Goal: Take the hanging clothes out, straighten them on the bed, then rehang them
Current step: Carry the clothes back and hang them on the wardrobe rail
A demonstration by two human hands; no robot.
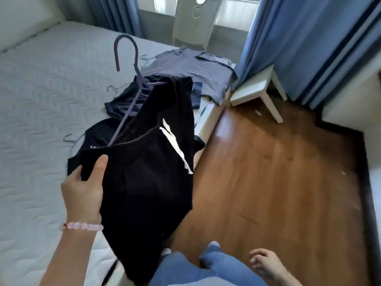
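My left hand [84,186] grips the waist corner of black shorts [148,182] with white drawstrings, which hang on a purple hanger [127,79] held above the bed's edge. The hanger's hook points up and away from me. My right hand [266,263] hangs low at the lower right with loosely curled fingers and holds nothing. On the bed [41,100] lie a grey-blue shirt [185,67] spread flat near the far corner, a dark navy garment [121,100] and a black garment with white lettering [92,141] under the shorts.
A white stool [257,89] stands on the wooden floor [268,172] beside the bed's far corner. Blue curtains [299,38] hang at the right and back. A white chair back [195,19] stands by the window. My jeans-clad legs [195,267] are at the bottom.
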